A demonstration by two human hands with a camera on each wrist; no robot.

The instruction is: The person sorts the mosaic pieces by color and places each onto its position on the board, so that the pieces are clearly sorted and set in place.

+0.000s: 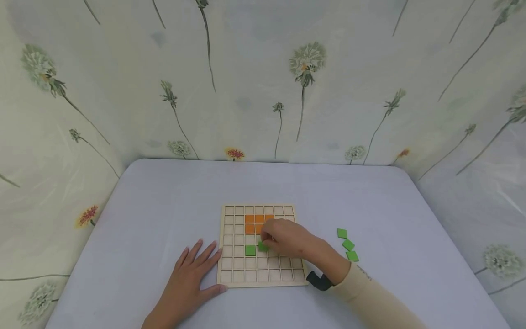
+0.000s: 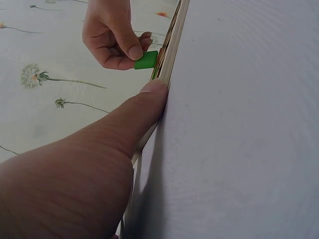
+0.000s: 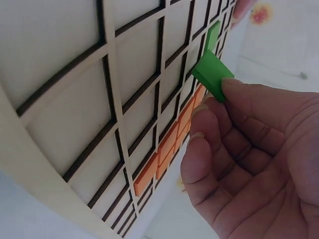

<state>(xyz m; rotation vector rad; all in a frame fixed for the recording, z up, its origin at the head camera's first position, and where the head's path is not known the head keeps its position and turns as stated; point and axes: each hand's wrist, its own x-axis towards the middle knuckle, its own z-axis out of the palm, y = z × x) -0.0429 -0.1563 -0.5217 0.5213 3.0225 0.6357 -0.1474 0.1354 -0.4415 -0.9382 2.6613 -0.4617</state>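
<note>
A square wooden grid board (image 1: 240,285) lies on the table. My right hand (image 1: 284,237) pinches a green square tile (image 3: 213,73) between thumb and fingers, tilted just over the board's cells. One green tile (image 1: 250,250) sits in a cell to the left of it. Farther up the board, orange tiles (image 1: 249,219) fill a block of cells, partly covered by my right hand in the head view. My left hand (image 1: 186,278) rests with spread fingers at the board's left edge; its thumb (image 2: 144,102) touches the rim near the lower left corner.
Three loose green tiles (image 1: 348,245) lie on the white tabletop (image 1: 176,196) right of the board. A dark band (image 1: 318,281) is around the right wrist. Cloth with a dandelion print (image 1: 246,91) hangs behind the table and along both sides.
</note>
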